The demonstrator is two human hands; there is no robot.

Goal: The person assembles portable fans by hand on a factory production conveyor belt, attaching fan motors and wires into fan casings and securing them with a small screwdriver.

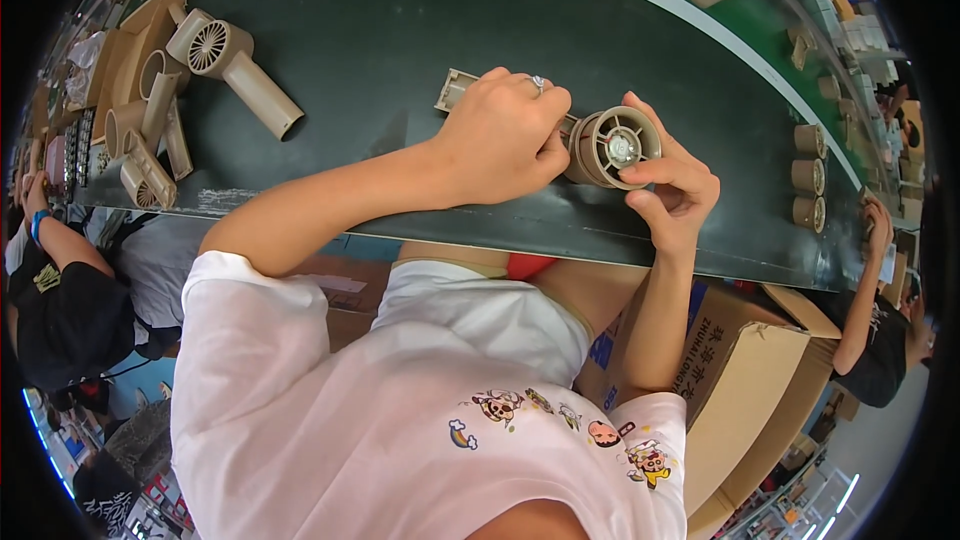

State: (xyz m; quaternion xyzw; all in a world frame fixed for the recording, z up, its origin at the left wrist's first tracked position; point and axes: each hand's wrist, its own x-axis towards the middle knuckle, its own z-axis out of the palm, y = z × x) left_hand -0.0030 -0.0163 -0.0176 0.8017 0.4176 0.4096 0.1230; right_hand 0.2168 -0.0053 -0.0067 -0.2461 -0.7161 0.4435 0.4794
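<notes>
My left hand (505,135) is wrapped round the handle of a beige handheld fan shell (455,90), whose squared, hollow end sticks out beyond my knuckles. At the other end is the round fan head (583,145), a wide ring with thin spokes and a shiny metallic centre. My right hand (680,180) holds this ring by its right rim, fingers behind and thumb in front. Where the head meets the handle is mostly hidden by my left hand. Both hands are close together over the dark worktop (370,50), near its front edge.
To the left lies another beige fan shell (245,75) with a spoked grille, beside a pile of loose shell parts (155,125) and a cardboard tray (140,45). Round beige parts (808,177) stand in a row at right. An open carton (745,390) is below the worktop. Co-workers sit on both sides.
</notes>
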